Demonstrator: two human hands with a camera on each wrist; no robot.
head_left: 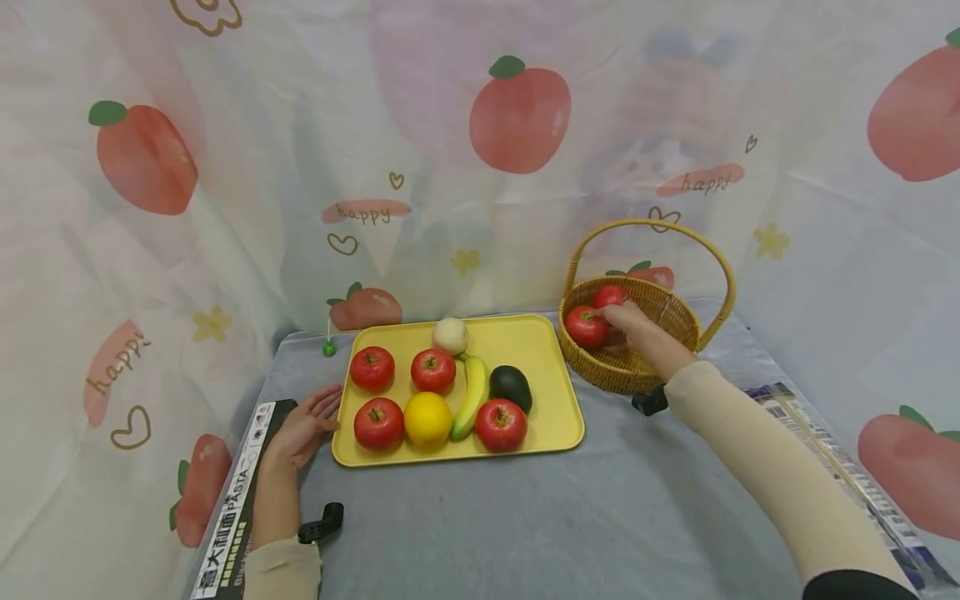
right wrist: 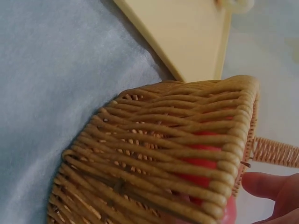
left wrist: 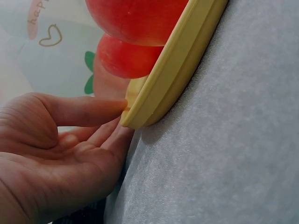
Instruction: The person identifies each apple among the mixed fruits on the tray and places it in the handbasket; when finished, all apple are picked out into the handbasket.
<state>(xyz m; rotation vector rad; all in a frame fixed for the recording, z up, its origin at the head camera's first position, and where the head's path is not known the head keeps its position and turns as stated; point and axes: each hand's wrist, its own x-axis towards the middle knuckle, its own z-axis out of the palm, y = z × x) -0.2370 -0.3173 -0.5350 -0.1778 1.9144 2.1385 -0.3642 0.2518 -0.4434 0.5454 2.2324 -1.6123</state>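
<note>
In the head view my right hand (head_left: 633, 329) reaches into the wicker basket (head_left: 622, 382), its fingers and thumb about a red apple (head_left: 587, 327). Another red apple (head_left: 610, 296) lies behind it. The right wrist view shows the thumb (right wrist: 266, 184) above the basket rim, with red fruit partly hidden by the weave. At the yellow tray (head_left: 551, 417), my left hand (head_left: 303, 429) touches the left edge. Its thumb (left wrist: 93, 109) meets the tray rim in the left wrist view; the other fingers extend behind the corner, their tips hidden.
The tray bears several red apples (head_left: 378, 423), a yellow round fruit (head_left: 428, 419), a banana (head_left: 472, 396), an avocado (head_left: 511, 387) and a pale round fruit (head_left: 451, 336). A black pasta box (head_left: 236, 500) lies left. The basket's tall handle (head_left: 645, 222) arches overhead. A printed curtain hangs behind.
</note>
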